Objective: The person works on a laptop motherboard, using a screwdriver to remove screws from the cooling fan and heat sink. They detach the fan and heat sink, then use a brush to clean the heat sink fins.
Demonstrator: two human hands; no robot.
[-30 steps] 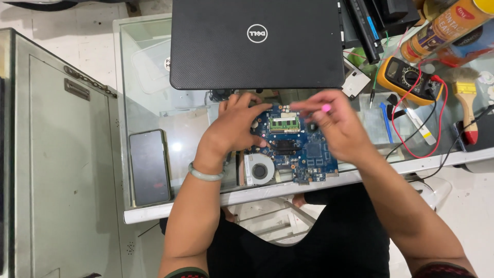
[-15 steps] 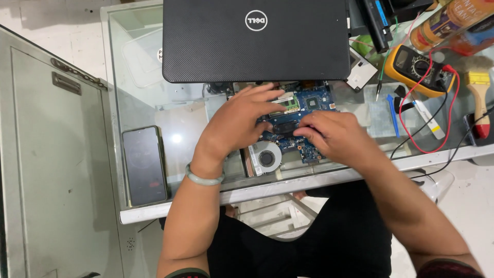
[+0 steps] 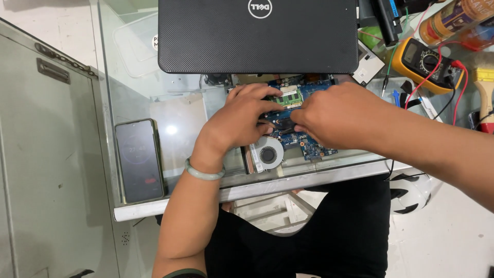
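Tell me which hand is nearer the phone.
Left. The left hand rests on the blue board, to the right of the phone, apart from it. The right hand lies farther right, over the board.

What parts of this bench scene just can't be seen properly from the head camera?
- Middle of the blue circuit board: covered by the left hand and right hand.
- Whatever the fingertips pinch: hidden between both hands.
- Paintbrush: cut off by the right edge.
- Phone screen: too dim and small to read.
- Board's far edge: under the black laptop.
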